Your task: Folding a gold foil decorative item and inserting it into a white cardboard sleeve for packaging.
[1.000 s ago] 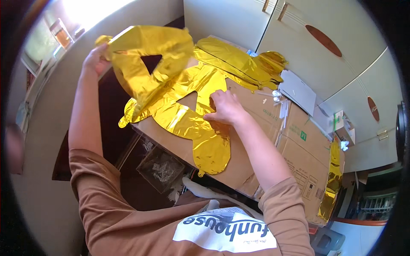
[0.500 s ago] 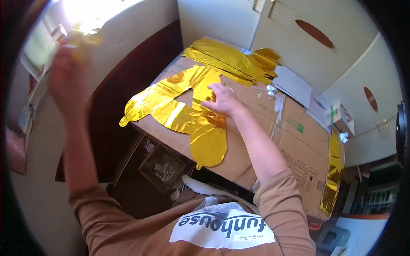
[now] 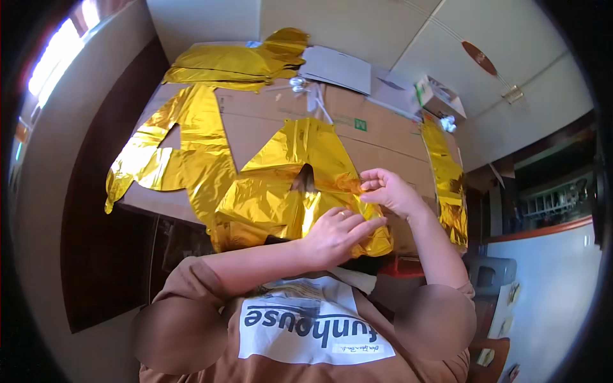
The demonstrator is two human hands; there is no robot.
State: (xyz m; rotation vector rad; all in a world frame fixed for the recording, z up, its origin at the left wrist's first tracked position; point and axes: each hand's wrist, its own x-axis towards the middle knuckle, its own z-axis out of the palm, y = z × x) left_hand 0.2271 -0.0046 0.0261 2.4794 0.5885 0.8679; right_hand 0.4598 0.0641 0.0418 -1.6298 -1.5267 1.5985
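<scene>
A flat gold foil balloon [image 3: 262, 201], shaped like a letter A, lies in front of me on the cardboard-covered table. My left hand [image 3: 337, 237] rests on its near right part, fingers stretched out over the foil. At the balloon's right edge is my right hand [image 3: 391, 193], its fingers bent and apart, the tips close to the foil; no hold on it can be seen. A second A-shaped gold foil balloon [image 3: 204, 140] is spread out to the left, its right leg meeting the first one's left side.
Folded gold foil [image 3: 223, 66] is piled at the far left of the cardboard [image 3: 396, 153]. Behind are a white sheet [image 3: 338, 69], small silver balls [image 3: 297, 84] and an open box [image 3: 440, 97]. A gold foil strip [image 3: 446, 182] hangs along the right edge.
My left hand has come down from the upper left, where it held something gold and blurred. A second balloon now lies before me. My right hand has left the first balloon. The view has turned right.
</scene>
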